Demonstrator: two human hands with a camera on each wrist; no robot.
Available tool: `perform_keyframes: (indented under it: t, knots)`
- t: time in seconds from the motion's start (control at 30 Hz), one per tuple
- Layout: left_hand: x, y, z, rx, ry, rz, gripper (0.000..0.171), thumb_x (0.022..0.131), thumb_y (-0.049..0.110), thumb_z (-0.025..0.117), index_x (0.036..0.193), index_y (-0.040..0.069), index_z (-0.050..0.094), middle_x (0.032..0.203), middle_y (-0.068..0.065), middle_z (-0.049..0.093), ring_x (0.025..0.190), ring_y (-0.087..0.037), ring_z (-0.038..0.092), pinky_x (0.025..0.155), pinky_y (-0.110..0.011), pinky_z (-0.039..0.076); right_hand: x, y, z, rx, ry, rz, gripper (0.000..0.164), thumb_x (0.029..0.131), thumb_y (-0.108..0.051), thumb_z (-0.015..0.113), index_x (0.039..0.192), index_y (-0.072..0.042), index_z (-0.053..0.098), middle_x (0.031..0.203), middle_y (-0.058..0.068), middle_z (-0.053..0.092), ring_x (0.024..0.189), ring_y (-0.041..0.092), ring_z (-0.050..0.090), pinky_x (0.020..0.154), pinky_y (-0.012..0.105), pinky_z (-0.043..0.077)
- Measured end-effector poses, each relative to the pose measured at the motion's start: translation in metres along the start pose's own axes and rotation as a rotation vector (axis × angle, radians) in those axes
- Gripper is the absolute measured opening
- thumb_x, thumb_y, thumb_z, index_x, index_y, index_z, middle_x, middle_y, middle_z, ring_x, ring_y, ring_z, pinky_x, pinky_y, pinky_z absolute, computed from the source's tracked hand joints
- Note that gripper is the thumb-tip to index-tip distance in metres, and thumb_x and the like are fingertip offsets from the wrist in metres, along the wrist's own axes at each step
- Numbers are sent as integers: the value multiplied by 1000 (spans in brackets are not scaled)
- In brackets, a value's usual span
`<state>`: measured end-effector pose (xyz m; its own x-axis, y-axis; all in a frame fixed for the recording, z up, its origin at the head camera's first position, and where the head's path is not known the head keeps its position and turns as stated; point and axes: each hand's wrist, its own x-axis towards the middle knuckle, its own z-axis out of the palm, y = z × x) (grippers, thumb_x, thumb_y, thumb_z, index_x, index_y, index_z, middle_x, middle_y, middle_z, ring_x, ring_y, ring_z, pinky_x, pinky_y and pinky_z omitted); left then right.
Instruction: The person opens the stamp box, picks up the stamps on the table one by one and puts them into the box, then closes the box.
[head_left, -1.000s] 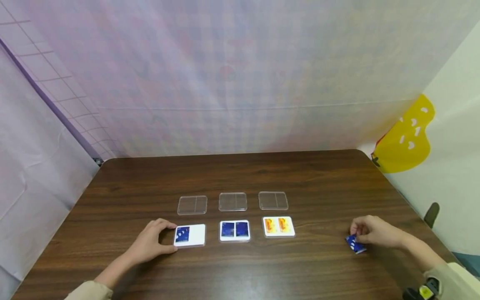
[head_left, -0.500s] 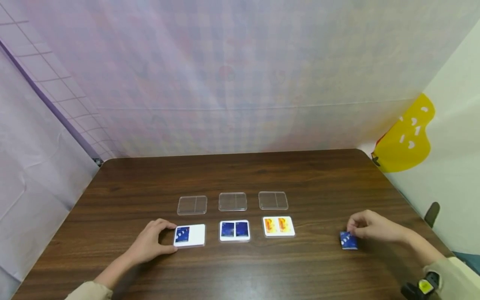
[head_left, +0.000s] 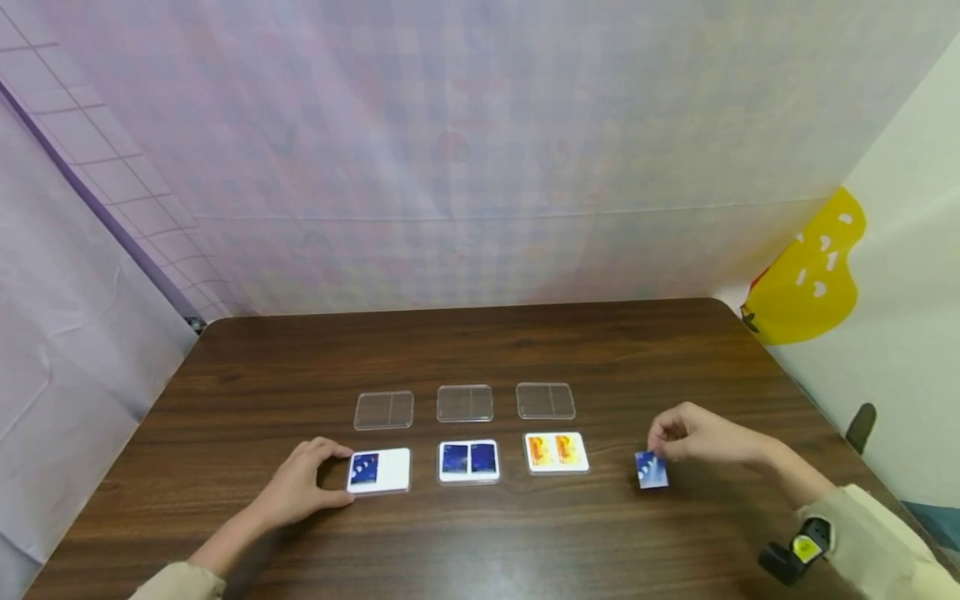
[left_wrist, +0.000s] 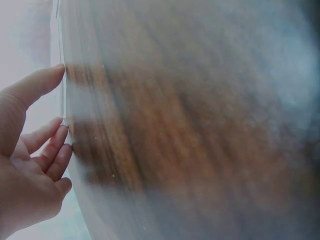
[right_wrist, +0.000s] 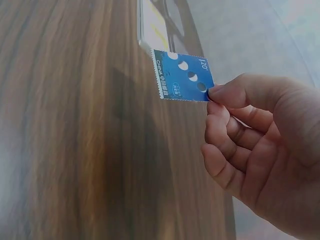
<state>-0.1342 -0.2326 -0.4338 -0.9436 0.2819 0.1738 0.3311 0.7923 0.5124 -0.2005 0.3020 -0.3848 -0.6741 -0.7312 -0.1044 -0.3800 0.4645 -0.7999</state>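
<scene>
Between thumb and index finger, my right hand (head_left: 701,437) pinches a blue postage stamp (right_wrist: 184,76) by one corner, over the table to the right of the cases. The stamp shows a row of moon phases, "CHINA" and 1.20. My left hand (head_left: 300,483) holds the left end of a clear case with a white insert (head_left: 393,471), thumb at the near corner and index finger at the far one. A matching blue stamp (head_left: 364,468) lies in that case's left half; its right half is bare white. In the left wrist view, the fingertips (left_wrist: 59,72) meet the case's thin edge.
Beside it stand a case with two dark blue stamps (head_left: 469,477) and a case with two orange-yellow stamps (head_left: 557,469). Behind them lie three clear lids (head_left: 384,410) in a row on the brown wooden table (head_left: 480,350). A pale curtain (head_left: 450,167) hangs behind the table.
My right hand has moved left across the table with the stamp, which has turned from slanted to nearly upright in view. My left hand and the cases have stayed put.
</scene>
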Motion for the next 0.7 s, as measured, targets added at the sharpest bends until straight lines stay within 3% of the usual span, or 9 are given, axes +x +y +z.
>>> perform_keyframes:
  t: [0.3,0.7]
  knots:
    - [1,0,-1,4,1,4,51,60,28,82,102,7,63,101,-4,59,97,-27,52,85,-47,43,38,-18,12,17,-2,30,7,83,-3,57,85,-5,64,70,-1,56,62,4,49,52,22,45]
    - [0,-1,0,1,8,17,50,60,28,82,101,7,63,100,-4,59,97,-27,52,84,-46,43,84,-38,31,41,-4,-9,7,80,2,57,81,0,63,68,-3,55,59,3,48,51,18,40]
